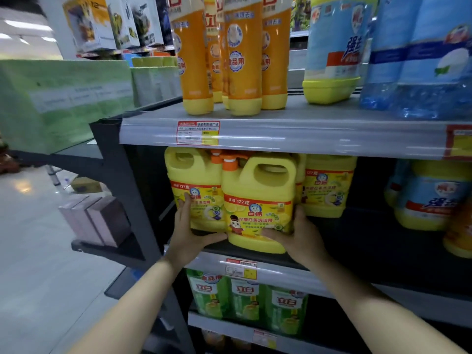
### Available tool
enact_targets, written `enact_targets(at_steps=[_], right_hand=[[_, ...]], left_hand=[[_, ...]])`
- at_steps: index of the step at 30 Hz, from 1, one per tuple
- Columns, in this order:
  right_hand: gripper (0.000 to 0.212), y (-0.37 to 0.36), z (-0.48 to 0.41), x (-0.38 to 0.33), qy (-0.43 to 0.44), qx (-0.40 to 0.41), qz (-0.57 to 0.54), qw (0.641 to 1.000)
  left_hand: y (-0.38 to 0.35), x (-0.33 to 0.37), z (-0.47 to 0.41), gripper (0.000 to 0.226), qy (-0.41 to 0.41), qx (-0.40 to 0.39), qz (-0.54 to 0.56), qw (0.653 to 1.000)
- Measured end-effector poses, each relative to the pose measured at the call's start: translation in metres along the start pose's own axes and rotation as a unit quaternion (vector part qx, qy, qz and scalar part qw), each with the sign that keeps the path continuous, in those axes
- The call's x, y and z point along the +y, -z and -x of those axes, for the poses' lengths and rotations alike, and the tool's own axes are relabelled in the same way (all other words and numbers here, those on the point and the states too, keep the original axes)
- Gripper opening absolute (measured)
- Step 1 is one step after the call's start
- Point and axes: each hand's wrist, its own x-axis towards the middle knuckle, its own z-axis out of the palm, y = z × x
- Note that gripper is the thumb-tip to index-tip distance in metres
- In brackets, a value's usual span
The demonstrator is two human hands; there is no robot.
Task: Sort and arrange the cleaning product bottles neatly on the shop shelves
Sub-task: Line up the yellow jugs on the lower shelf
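Note:
A large yellow detergent jug (258, 200) with an orange pump and a yellow label stands at the front edge of the middle shelf (281, 270). My left hand (189, 233) presses its left side near the base, its fingers also lying against the yellow jug (194, 185) behind. My right hand (297, 235) holds the front jug's right lower side. A third yellow jug (328, 185) stands further back on the right.
Orange bottles (242, 54) and blue bottles (332, 47) stand on the top shelf (293, 134). Green bottles (242, 302) fill the shelf below. More blue-labelled jugs (431, 198) sit at the right. Green boxes (63, 98) and an aisle floor lie to the left.

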Motion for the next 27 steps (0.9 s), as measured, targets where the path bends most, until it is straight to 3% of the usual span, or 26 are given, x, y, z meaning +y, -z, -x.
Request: enact_targets(at_steps=[9,14,18,22,25,27], right_hand=[[0.060,0.004,-0.006,-0.004,-0.036,-0.079,-0.117,0.989],[0.062,-0.015,-0.006,-0.012,-0.025,-0.078,-0.117,0.990],[0.073,-0.034,-0.011,-0.023,0.006,-0.096,-0.090,0.991],[0.076,-0.058,-0.013,-0.038,0.054,-0.100,-0.040,0.993],[0.086,-0.076,-0.015,-0.043,0.076,-0.100,-0.013,0.992],[0.085,-0.087,-0.015,-0.045,0.079,-0.098,-0.002,0.992]], left_hand=[[0.019,-0.009,0.005,0.112,-0.011,-0.107,0.094,0.990],[0.025,-0.014,0.011,0.134,-0.017,-0.136,0.082,0.987],[0.025,-0.016,0.018,0.130,-0.034,-0.090,0.086,0.992],[0.018,-0.011,0.024,0.112,-0.059,0.015,0.128,0.990],[0.014,-0.009,0.025,0.117,-0.077,0.072,0.127,0.986],[0.015,-0.008,0.022,0.098,-0.096,0.080,0.117,0.985]])
